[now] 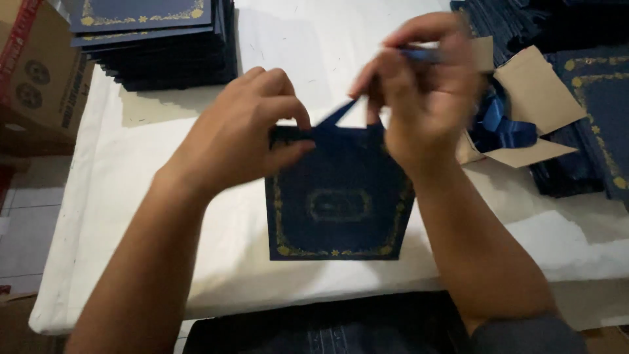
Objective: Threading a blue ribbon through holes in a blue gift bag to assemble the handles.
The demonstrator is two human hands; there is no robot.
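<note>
A dark blue paper bag (337, 203) with gold ornament lies flat on the white table (118, 196) in front of me. My left hand (246, 128) pinches the bag's top left edge between thumb and fingers. My right hand (426, 85) is raised over the top right corner, fingers closed on a blue ribbon (339, 115) that runs down to the bag's top edge. The ribbon's far end is hidden in my fingers.
A stack of matching dark blue bags (154, 39) sits at the back left, next to a brown cardboard box (36, 72). At the right, an open cardboard carton (537, 98) holds coils of blue ribbon (501, 124), with more blue bags (599, 111) behind.
</note>
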